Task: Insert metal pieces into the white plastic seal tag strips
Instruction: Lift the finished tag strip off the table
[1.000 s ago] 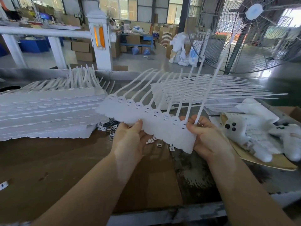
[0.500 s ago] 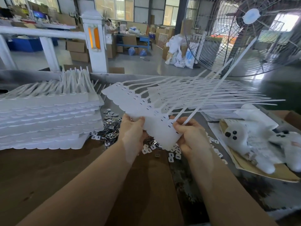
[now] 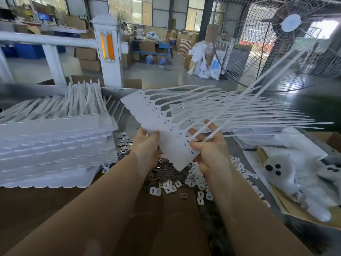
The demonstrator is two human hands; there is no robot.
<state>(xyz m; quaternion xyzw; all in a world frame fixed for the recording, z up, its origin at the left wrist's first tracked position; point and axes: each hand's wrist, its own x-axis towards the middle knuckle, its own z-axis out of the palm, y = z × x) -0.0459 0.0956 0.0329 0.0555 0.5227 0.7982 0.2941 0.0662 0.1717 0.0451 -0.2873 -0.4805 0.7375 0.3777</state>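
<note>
While a white strip of joined seal tags point(image 3: 166, 126) is held up above the desk point(image 3: 55, 209), its near edge is pinched by the left hand point(image 3: 147, 146) and its lower end is gripped by the right hand point(image 3: 208, 150), whose fingers are spread behind the thin tails. The tails are fanned out to the right, toward a large fan point(image 3: 287, 43). Below the hands, small metal pieces point(image 3: 160, 170) are heaped on the desk, with white plastic clips point(image 3: 195, 182) just beside them. A tall stack of strips point(image 3: 53, 145) is piled at the left, and a white plush toy point(image 3: 295, 174) is laid at the right.
</note>
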